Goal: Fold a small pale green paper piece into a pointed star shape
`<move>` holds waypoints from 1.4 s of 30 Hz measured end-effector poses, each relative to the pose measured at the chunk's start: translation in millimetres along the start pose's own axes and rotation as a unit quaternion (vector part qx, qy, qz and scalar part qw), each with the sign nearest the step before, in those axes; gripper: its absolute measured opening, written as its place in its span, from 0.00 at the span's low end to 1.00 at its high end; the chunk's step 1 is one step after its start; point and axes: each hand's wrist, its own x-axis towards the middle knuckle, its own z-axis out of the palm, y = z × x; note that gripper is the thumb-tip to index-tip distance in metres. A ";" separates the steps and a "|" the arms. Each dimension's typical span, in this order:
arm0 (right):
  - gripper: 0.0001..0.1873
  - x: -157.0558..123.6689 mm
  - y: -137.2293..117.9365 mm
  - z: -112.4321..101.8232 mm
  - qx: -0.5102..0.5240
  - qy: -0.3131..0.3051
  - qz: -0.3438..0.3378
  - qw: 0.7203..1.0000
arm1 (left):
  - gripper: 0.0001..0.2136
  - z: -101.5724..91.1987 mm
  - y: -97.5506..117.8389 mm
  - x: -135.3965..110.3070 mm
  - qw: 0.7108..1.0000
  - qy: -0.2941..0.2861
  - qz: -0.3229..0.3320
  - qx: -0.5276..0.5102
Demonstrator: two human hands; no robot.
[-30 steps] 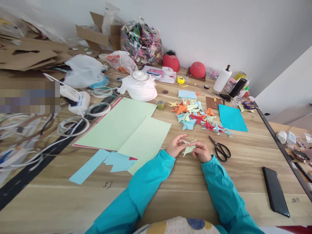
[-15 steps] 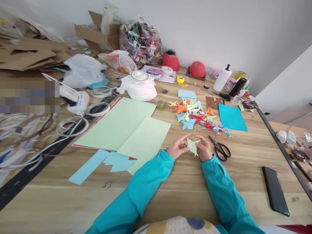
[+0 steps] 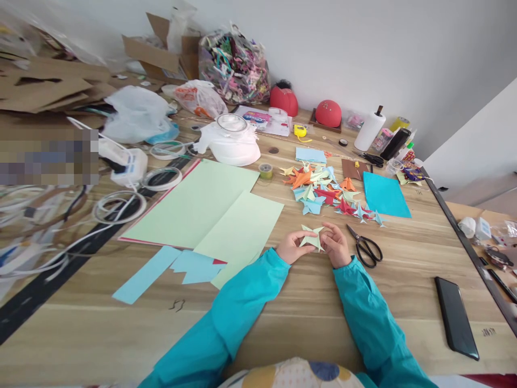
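Between my hands is a pale green folded paper crane [image 3: 311, 240] with several pointed tips. My left hand [image 3: 291, 248] pinches its left side between thumb and fingers. From the right, my right hand [image 3: 336, 246] has curled fingers, with its thumb and fingertips at the crane's right tips. Beyond the hands lies a pile of folded paper cranes [image 3: 313, 189] in blue, red, orange, yellow and green. Black-handled scissors [image 3: 367, 248] rest just right of my right hand.
Pale green sheets [image 3: 202, 205] and blue paper strips [image 3: 147, 274] lie to the left. A teal sheet [image 3: 386, 195] is at the right, beyond the scissors. A black phone [image 3: 456, 318] lies near right. Cables [image 3: 119, 209] and a power strip [image 3: 131, 167] crowd the far left.
The pale green crane has turned and moved slightly left. My left fingers have closed further over it, and my right fingers have shifted along its right side.
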 end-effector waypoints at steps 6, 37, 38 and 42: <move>0.27 0.2 4.1 -3.4 -0.015 -0.025 -0.003 1.000 | 0.14 0.5 -1.9 0.3 0.999 0.035 0.010 0.019; 0.22 1.3 8.6 -6.2 -0.043 -0.049 -0.032 0.997 | 0.08 4.1 2.3 -1.6 0.998 0.027 0.004 0.060; 0.22 1.2 8.7 -6.4 -0.044 -0.050 -0.031 0.997 | 0.09 4.3 2.4 -1.7 0.997 0.031 0.010 0.070; 0.21 1.4 9.3 -7.3 -0.043 -0.055 -0.029 0.997 | 0.07 5.4 3.3 -1.9 0.992 0.041 0.052 0.105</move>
